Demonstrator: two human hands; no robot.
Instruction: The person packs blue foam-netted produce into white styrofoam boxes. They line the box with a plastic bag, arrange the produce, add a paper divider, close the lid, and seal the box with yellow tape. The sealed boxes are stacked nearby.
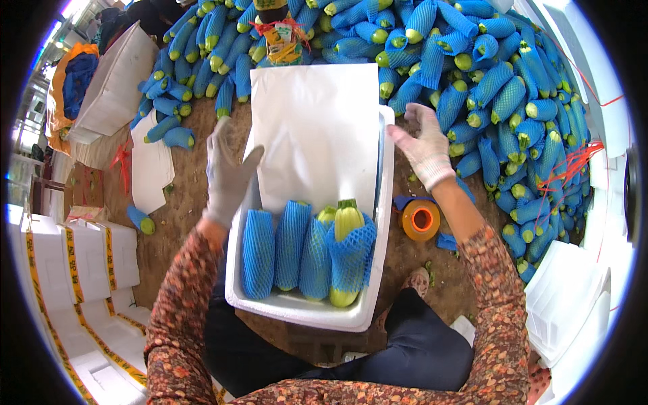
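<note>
A white foam box (372,309) sits before me, tilted slightly. Along its near end lie several zucchini (259,253) in blue foam-net sleeves; the rightmost zucchini (349,223) pokes out of its sleeve at both ends. A white sheet of paper (314,131) covers the far part of the box and extends past its far rim, hiding what is beneath. My left hand (228,174), in a pale glove, hovers at the left rim with thumb and fingers apart. Beyond the right rim is my gloved right hand (425,144), fingers spread and holding nothing.
A large heap of sleeved zucchini (496,96) fills the far side and right. An orange tape roll (420,219) lies right of the box. Taped foam boxes (86,263) stand at left, near white sheets (149,167). Foam lids (564,298) lean at right.
</note>
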